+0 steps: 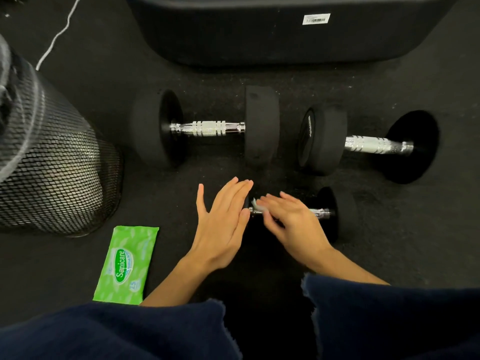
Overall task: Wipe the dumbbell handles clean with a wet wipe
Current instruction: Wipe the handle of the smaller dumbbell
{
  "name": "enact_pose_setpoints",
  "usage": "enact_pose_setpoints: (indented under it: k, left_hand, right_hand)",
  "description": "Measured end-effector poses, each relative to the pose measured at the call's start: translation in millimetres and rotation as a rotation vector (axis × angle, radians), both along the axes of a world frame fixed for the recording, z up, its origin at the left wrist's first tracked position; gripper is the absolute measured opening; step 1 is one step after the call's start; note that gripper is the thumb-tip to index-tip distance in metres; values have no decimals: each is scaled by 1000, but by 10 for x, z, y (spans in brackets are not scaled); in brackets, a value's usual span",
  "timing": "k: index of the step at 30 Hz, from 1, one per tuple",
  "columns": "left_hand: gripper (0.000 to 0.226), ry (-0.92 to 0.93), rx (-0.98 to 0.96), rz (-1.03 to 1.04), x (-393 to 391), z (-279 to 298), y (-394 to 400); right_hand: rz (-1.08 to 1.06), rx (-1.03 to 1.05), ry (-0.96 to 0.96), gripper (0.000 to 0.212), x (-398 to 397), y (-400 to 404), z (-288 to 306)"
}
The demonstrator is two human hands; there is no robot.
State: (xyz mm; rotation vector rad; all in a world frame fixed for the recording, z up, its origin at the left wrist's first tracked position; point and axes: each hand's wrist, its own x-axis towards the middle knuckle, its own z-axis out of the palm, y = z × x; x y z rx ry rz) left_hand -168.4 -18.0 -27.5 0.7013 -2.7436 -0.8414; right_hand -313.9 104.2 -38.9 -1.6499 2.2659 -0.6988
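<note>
Three black dumbbells with chrome handles lie on the dark floor. The small near dumbbell (330, 213) lies under my hands. My right hand (291, 219) is curled over its handle, pressing a white wet wipe (257, 205) against the bar. My left hand (223, 219) lies flat with fingers together against the left weight head, which it mostly hides. A large dumbbell (207, 128) lies farther back at centre, and another large dumbbell (371, 145) lies to the right; both handles are bare.
A green pack of wet wipes (127, 263) lies on the floor at the lower left. A black mesh waste bin (52, 162) stands at the left. A black padded bench or case (285, 29) spans the back. A white cable (59, 35) runs at upper left.
</note>
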Motion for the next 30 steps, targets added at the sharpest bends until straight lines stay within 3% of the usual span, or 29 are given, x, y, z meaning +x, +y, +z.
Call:
enact_pose_setpoints:
  k: [3,8,12,16,20,26,30]
  left_hand:
    - [52,3,-29,4,2,-2,15]
    - [53,-18,-50,2,2,-3,17]
    - [52,-19,-67,8,-2,-6,29]
    - [53,-17,-62,10,2,-7,33]
    - [52,-14,-57,27,-7,-16,48]
    - [52,-27,-70,15,3,-18,36]
    - [52,-18,-62,22,-10,-9,24]
  right_hand:
    - [20,117,-105,27,-14,-253,54]
    - [68,57,72,32,74,-129,124]
    - [36,73,12,31,68,-216,122]
    - [44,61,76,45,139,-110,114]
    - [12,58,57,38,157,-207,99]
    - [139,-127,358,41,282,171,-241]
    - [250,-189,427,40,131,238,-366]
